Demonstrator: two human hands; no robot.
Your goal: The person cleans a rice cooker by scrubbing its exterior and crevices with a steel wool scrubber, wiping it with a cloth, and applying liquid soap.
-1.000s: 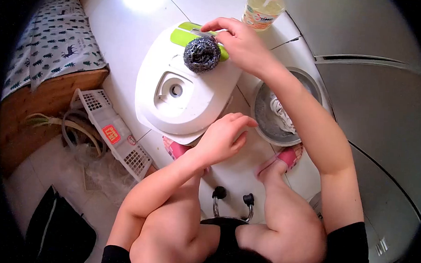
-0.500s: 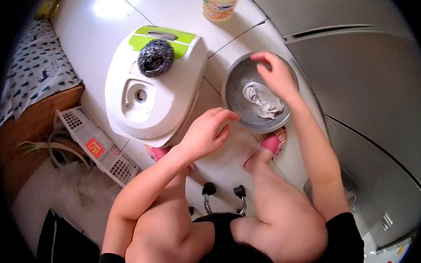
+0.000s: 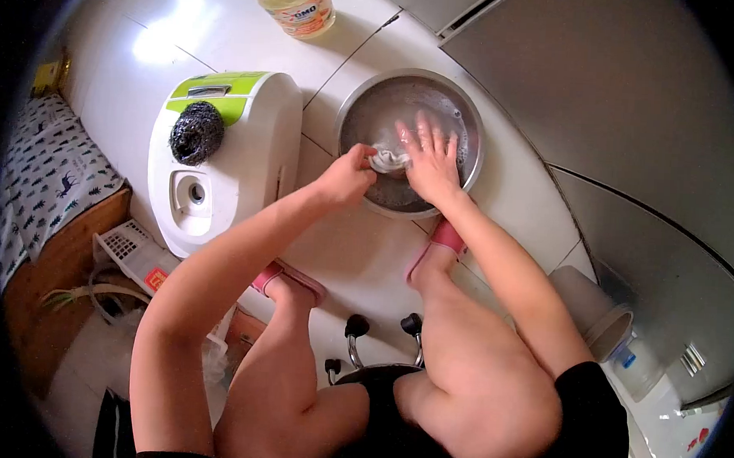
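Observation:
A metal basin [image 3: 470, 174] of cloudy, sudsy water stands on the floor in front of me. In it lies a crumpled whitish cloth [image 3: 389, 161], partly under the water. My left hand [image 3: 350, 176] is at the basin's left rim, its fingers closed on the cloth's left end. Fingers spread, my right hand [image 3: 432, 162] lies flat at the cloth's right side, its fingertips in the water. To the left, a dark steel-wool scourer [image 3: 197, 133] rests on the white and green rice-cooker lid or housing [image 3: 161, 163].
A bottle of yellow liquid [image 3: 299, 9] stands beyond the basin. Grey cabinet doors [image 3: 626, 117] border the right side. A grey bucket [image 3: 601, 313] lies near my right arm, and a white plastic basket [image 3: 132, 256] sits at left beside a wooden edge.
Both hands have come down to the basin. My left hand has taken hold of the cloth, and my right has spread into the water. The view has shifted.

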